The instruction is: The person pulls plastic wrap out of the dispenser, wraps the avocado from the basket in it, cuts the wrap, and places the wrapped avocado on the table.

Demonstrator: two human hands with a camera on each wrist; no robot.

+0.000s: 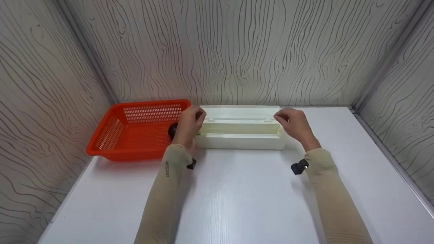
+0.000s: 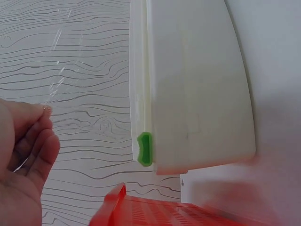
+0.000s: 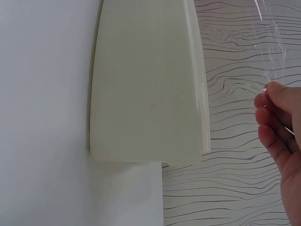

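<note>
A long white cling film dispenser (image 1: 240,142) stands on the table with its lid (image 1: 237,111) raised at the back. Over its left end, my left hand (image 1: 190,123) pinches a corner of clear cling film (image 2: 57,87) between thumb and forefinger. Above the right end, my right hand (image 1: 295,125) pinches the other side of the film, which shows as thin creases and glints in the right wrist view. Both hands are raised off the box. A small green piece (image 2: 145,149) sits at the dispenser's left end. How the film runs into the box is hard to make out.
To the left, close beside the dispenser, stands a red plastic basket (image 1: 130,156). A dark round object (image 1: 172,130) shows at its right side, partly behind my left hand. The white table (image 1: 230,196) meets patterned walls (image 1: 237,51) at the back and sides.
</note>
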